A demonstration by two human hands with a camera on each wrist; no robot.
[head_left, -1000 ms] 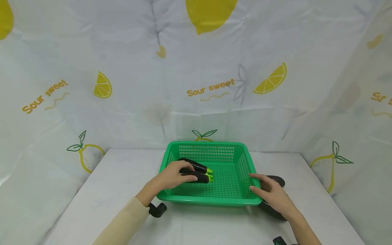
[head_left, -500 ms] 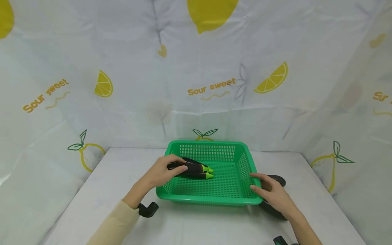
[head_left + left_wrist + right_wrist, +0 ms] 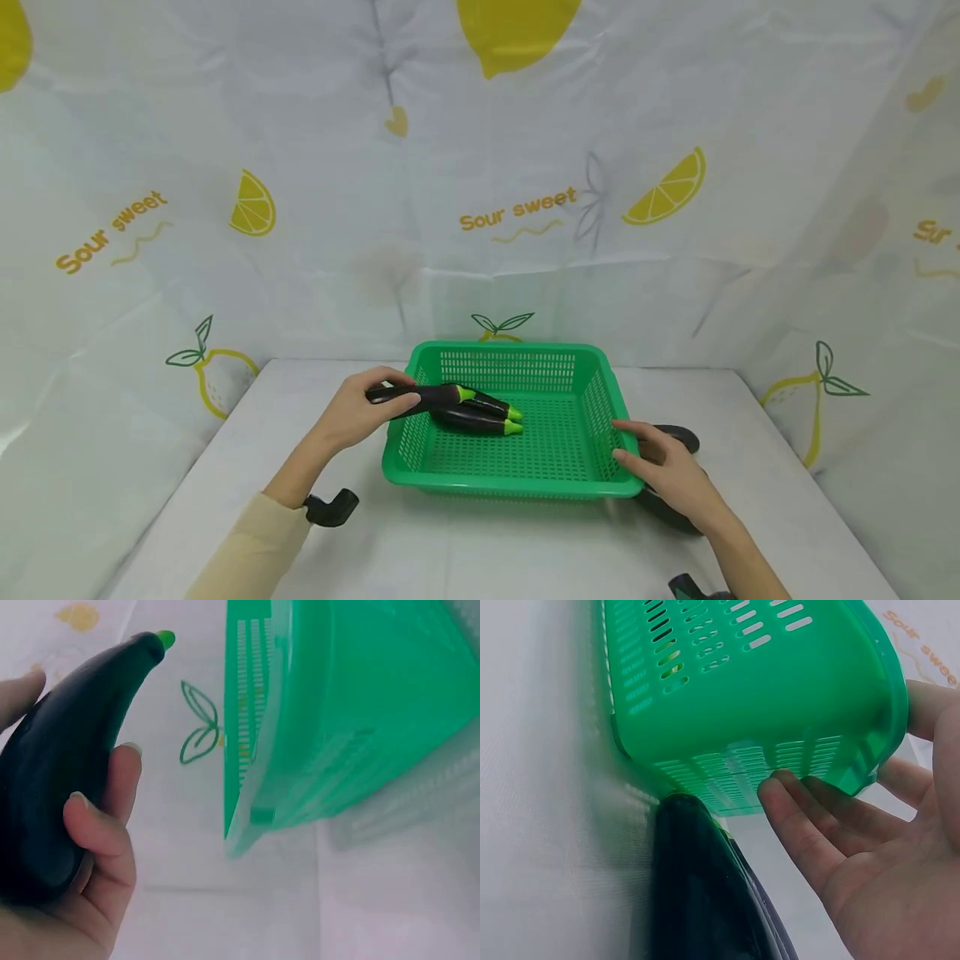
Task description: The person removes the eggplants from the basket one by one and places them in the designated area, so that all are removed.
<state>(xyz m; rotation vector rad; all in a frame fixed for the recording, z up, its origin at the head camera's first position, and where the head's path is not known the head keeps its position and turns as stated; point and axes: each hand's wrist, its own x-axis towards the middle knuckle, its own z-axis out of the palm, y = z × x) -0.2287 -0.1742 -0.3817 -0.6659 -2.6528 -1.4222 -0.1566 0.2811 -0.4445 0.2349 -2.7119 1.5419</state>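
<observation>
My left hand (image 3: 360, 410) grips a dark eggplant (image 3: 431, 397) with a green stem end, held over the left rim of the green basket (image 3: 517, 488). In the left wrist view, fingers and thumb curl round that eggplant (image 3: 67, 742), beside the basket wall (image 3: 337, 712). Two more eggplants (image 3: 472, 419) lie in the basket's left half. At the right rim, my right hand (image 3: 671, 475) touches the basket, thumb and fingers on either side of the rim; the right wrist view shows fingertips against the outer wall (image 3: 780, 697).
Dark eggplants (image 3: 678, 437) lie on the white table (image 3: 480, 550) right of the basket, partly behind my right hand; one shows close in the right wrist view (image 3: 697, 892). A white sheet with lemon prints (image 3: 337, 300) hangs behind the table.
My left hand has lifted one eggplant from the others and moved left with it to the basket's left rim. The right hand stays at the right rim.
</observation>
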